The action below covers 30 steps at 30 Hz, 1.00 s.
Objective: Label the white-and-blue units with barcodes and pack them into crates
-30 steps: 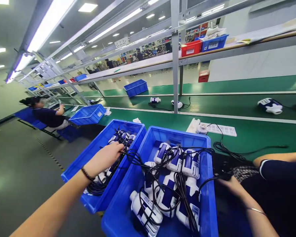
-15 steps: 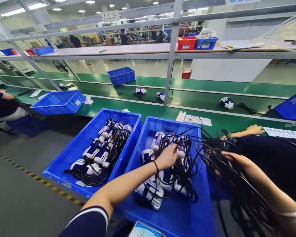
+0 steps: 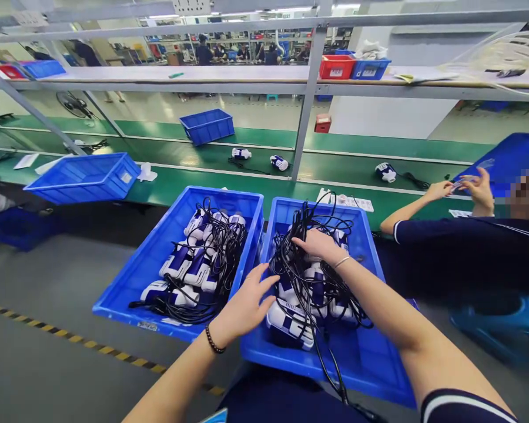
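Note:
My right hand (image 3: pixel 320 245) is closed on a bundle of black cables (image 3: pixel 293 235) over the right blue crate (image 3: pixel 381 352). Several of these cables hang over the crate's front edge. My left hand (image 3: pixel 249 302) holds nothing, its fingers spread beside the same crate's left side, close to the cables. White and dark-blue plastic devices (image 3: pixel 291 322) lie inside under the cables, partly hidden. To the left, another blue crate (image 3: pixel 127 294) holds several similar devices (image 3: pixel 176 258) with coiled black cords (image 3: pixel 224 247).
A green conveyor bench (image 3: pixel 255 191) runs behind the crates, carrying loose devices (image 3: pixel 278 163) and a tilted blue bin (image 3: pixel 207 126). Another blue bin (image 3: pixel 88 176) juts over the bench edge at left. A co-worker's hands (image 3: pixel 478 191) are at right. A metal post (image 3: pixel 307 111) stands ahead.
My right hand has brought the cable bundle from the right of the crate to above it. My left hand has come out of the cables toward me and opened. The view has shifted.

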### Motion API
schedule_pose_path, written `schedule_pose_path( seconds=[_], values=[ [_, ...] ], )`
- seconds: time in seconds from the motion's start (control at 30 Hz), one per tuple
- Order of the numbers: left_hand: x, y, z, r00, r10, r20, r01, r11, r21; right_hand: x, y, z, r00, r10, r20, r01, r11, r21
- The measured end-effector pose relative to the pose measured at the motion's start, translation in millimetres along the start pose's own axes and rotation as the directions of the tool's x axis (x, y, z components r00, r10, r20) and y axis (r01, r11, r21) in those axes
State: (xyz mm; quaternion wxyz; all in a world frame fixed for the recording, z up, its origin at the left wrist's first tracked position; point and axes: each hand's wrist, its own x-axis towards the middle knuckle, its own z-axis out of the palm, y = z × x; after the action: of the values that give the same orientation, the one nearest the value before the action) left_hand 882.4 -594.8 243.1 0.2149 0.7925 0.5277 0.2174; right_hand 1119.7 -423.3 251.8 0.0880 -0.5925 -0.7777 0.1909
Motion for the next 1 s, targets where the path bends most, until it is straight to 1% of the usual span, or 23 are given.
schedule_pose_path(
  seconds=[0.07, 0.1, 0.17, 0.2, 0.23, 0.27, 0.33, 0.37, 0.4, 0.47, 0.5, 0.57, 0.63, 0.67, 0.7, 0.77, 0.8, 0.83, 0.87, 0.9, 0.93, 0.97, 1.0],
  values=[
    [0, 4, 2.6, 0.985, 0.114, 0.13, -0.128, 0.986, 0.107, -26, 4, -13, 1.0, 0.025, 0.005, -0.024, 0.998, -0.065],
    [5, 5, 2.3, 0.969, 0.169, 0.181, -0.197, 0.969, 0.148, -44, 6, -17, 0.999, 0.043, -0.003, -0.043, 0.996, -0.078],
    [29, 6, -1.0, 0.929, 0.268, 0.255, -0.324, 0.922, 0.211, -90, 6, -15, 0.997, 0.076, 0.007, -0.075, 0.992, -0.101],
    [47, 6, -3.1, 0.912, 0.305, 0.276, -0.372, 0.897, 0.238, -116, 3, -7, 0.995, 0.091, 0.041, -0.087, 0.991, -0.103],
    [69, 8, -4.9, 0.902, 0.325, 0.285, -0.4, 0.876, 0.269, -140, -2, 6, 0.991, 0.092, 0.1, -0.082, 0.992, -0.098],
    [95, 10, -5.9, 0.899, 0.331, 0.288, -0.413, 0.859, 0.301, -163, -8, 21, 0.976, 0.092, 0.195, -0.074, 0.992, -0.099],
    [151, 17, -4.5, 0.926, 0.28, 0.255, -0.362, 0.851, 0.381, -197, -17, 51, 0.929, 0.148, 0.339, -0.125, 0.988, -0.088],
    [179, 22, -1.6, 0.938, 0.266, 0.224, -0.337, 0.851, 0.403, -208, -19, 62, 0.915, 0.156, 0.372, -0.151, 0.988, -0.042],
    [205, 27, 3.0, 0.945, 0.259, 0.199, -0.321, 0.85, 0.418, -217, -19, 69, 0.916, 0.148, 0.373, -0.172, 0.985, 0.033],
    [247, 36, 16.9, 0.946, 0.273, 0.177, -0.324, 0.843, 0.43, -230, -13, 69, 0.945, 0.115, 0.307, -0.198, 0.947, 0.254],
    [263, 39, 25.7, 0.942, 0.281, 0.182, -0.333, 0.838, 0.433, -236, -9, 64, 0.96, 0.113, 0.255, -0.203, 0.909, 0.365],
    [281, 42, 44.3, 0.938, 0.269, 0.217, -0.34, 0.831, 0.44, -245, -2, 50, 0.974, 0.165, 0.155, -0.223, 0.816, 0.533],
    [287, 37, 59.3, 0.942, 0.214, 0.259, -0.314, 0.834, 0.454, -249, -2, 35, 0.965, 0.242, 0.104, -0.248, 0.707, 0.663],
    [288, 32, 63.7, 0.946, 0.173, 0.275, -0.288, 0.836, 0.467, -248, -4, 29, 0.958, 0.273, 0.086, -0.247, 0.637, 0.73],
    [287, 26, 65.7, 0.95, 0.123, 0.287, -0.255, 0.837, 0.485, -244, -7, 22, 0.95, 0.301, 0.077, -0.238, 0.545, 0.804],
    [286, 11, 62.8, 0.953, 0.006, 0.302, -0.172, 0.832, 0.528, -231, -12, 11, 0.939, 0.34, 0.052, -0.17, 0.329, 0.929],
    [285, 3, 58.9, 0.95, -0.054, 0.308, -0.13, 0.826, 0.549, -222, -14, 5, 0.938, 0.346, 0.021, -0.113, 0.25, 0.962],
    [284, -5, 54.4, 0.943, -0.108, 0.314, -0.095, 0.818, 0.567, -212, -14, 1, 0.94, 0.34, -0.022, -0.057, 0.219, 0.974],
    [282, -12, 50.0, 0.936, -0.149, 0.32, -0.069, 0.811, 0.581, -201, -14, -3, 0.941, 0.33, -0.077, -0.013, 0.261, 0.965],
    [280, -18, 46.4, 0.93, -0.176, 0.323, -0.053, 0.805, 0.591, -190, -11, -4, 0.937, 0.32, -0.14, -0.001, 0.403, 0.915],
    [277, -22, 43.8, 0.928, -0.191, 0.321, -0.043, 0.799, 0.6, -179, -7, -4, 0.933, 0.301, -0.198, -0.022, 0.596, 0.802],
    [273, -24, 42.4, 0.929, -0.197, 0.314, -0.037, 0.794, 0.607, -169, -1, -1, 0.93, 0.279, -0.238, -0.072, 0.775, 0.628],
    [270, -24, 41.9, 0.933, -0.196, 0.301, -0.032, 0.789, 0.613, -159, 5, 2, 0.93, 0.263, -0.257, -0.134, 0.894, 0.429]
  ],
)
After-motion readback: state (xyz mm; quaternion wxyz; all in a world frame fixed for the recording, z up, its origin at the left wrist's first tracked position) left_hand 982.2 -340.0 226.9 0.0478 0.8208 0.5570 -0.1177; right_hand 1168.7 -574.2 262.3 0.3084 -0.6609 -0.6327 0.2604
